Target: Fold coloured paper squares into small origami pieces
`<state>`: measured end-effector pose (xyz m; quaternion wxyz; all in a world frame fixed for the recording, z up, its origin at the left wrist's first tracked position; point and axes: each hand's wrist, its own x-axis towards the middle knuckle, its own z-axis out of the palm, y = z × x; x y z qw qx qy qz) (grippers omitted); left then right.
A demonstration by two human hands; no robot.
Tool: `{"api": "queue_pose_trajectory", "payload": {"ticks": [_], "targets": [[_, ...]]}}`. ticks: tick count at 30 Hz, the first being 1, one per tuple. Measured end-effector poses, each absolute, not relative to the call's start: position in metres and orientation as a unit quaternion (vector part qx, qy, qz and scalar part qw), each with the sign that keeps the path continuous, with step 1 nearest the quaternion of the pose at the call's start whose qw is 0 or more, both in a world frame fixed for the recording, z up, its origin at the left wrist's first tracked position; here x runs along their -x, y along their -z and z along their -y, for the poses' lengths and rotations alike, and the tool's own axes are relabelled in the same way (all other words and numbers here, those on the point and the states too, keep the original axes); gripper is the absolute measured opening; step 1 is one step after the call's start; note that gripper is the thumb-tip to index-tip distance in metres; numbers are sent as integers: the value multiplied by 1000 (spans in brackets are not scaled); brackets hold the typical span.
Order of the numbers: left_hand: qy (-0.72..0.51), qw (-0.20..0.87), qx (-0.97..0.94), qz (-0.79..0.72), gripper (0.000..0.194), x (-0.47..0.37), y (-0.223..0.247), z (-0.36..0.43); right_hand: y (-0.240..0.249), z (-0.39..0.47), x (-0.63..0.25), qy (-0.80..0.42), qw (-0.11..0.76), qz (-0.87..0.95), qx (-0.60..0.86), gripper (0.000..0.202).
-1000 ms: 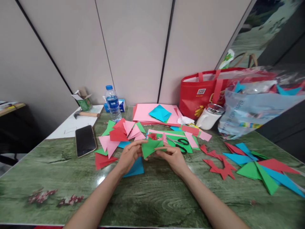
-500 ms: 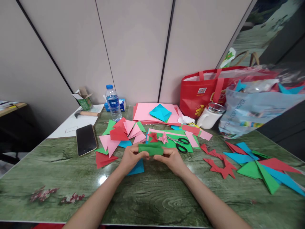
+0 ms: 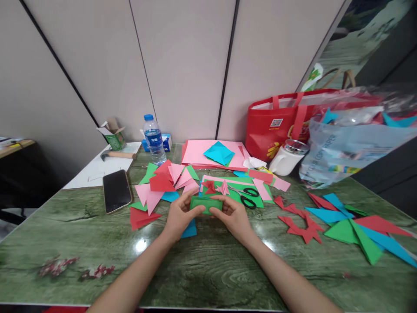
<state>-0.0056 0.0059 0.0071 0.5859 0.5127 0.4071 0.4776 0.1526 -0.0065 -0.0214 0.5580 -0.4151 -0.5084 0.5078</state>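
Note:
A folded green paper (image 3: pixel 206 204) is held between both hands over the middle of the table. My left hand (image 3: pixel 179 215) grips its left end, thumb on the near face and fingers behind. At the right end my right hand (image 3: pixel 233 215) pinches it the same way. Just beyond lie black-handled scissors (image 3: pixel 248 198) on green sheets, beside a small pink folded piece (image 3: pixel 223 188) and a small red one (image 3: pixel 210 187). Cut red, pink, green and blue paper pieces (image 3: pixel 163 182) are heaped to the left. A blue piece (image 3: pixel 190 229) lies partly under my left hand.
A phone (image 3: pixel 117 191), hammer (image 3: pixel 117 154) and water bottle (image 3: pixel 154 141) stand or lie at the left. Pink sheets (image 3: pixel 195 152) are at the back. On the right are a white mug (image 3: pixel 287 158), red bag (image 3: pixel 263 130), plastic bag (image 3: pixel 339 152), red cutouts (image 3: pixel 304 226) and folded papers (image 3: pixel 345 232).
The thumbs have moved closer together on the near face of the green paper, and the paper now looks flatter. My left hand has shifted slightly, showing less of the blue piece.

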Motion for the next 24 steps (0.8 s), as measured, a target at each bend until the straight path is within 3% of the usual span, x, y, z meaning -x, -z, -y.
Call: {"api": "queue_pose_trajectory", "payload": {"ticks": [3, 10, 24], "targets": [[-450, 625, -491, -406, 39, 5, -7, -6, 22, 7, -152, -499, 565, 505, 420, 27], [-444, 630, -492, -404, 25, 6, -1, -9, 20, 10, -152, -449, 536, 542, 466, 27], [-450, 631, -472, -420, 28, 6, -2, -8, 18, 11, -152, -447, 528, 538, 482, 25]]}}
